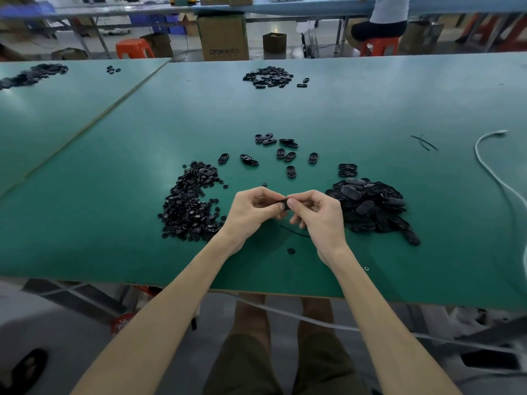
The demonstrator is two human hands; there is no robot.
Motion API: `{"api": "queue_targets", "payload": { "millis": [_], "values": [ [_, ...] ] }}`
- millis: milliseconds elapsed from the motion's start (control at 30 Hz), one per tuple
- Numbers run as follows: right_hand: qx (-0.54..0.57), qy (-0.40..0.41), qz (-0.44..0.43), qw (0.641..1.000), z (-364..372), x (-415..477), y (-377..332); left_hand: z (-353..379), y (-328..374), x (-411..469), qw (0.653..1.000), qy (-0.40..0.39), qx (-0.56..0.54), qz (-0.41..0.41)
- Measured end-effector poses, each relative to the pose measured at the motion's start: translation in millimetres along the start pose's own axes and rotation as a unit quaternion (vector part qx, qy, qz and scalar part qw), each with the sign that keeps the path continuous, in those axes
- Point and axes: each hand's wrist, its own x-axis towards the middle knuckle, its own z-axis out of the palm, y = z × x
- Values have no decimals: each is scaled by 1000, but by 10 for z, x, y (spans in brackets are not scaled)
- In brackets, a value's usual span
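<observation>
My left hand (252, 212) and my right hand (319, 213) meet above the green table (114, 172), both pinching one small black plastic part (281, 201) between thumbs and fingers. Most of the part is hidden by my fingers. A heap of small round black pieces (189, 203) lies just left of my left hand. A heap of larger oval black shells (370, 206) lies just right of my right hand. Several oval pieces (285, 155) are scattered singly beyond my hands.
Another pile of black parts (269, 76) lies near the far edge, and one more (31, 75) at the far left. A white cable (493, 166) runs along the right side. A single round piece (291, 251) and a thin black strip (295, 231) lie under my wrists. A person sits at the bench behind.
</observation>
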Motion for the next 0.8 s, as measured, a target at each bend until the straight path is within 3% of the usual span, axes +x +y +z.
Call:
{"api": "queue_targets", "payload": {
  "millis": [200, 367, 700, 800],
  "values": [
    [14, 23, 4, 1000, 6, 11, 14, 99, 32, 9, 999, 31, 16, 18],
    [28, 56, 26, 998, 20, 36, 13, 350, 227, 195, 985, 80, 123, 94],
    [21, 52, 54, 997, 45, 13, -67, 979, 530, 551, 970, -67, 225, 63],
    [4, 37, 45, 998, 33, 12, -45, 975, 515, 600, 959, -56, 271, 63]
  ]
}}
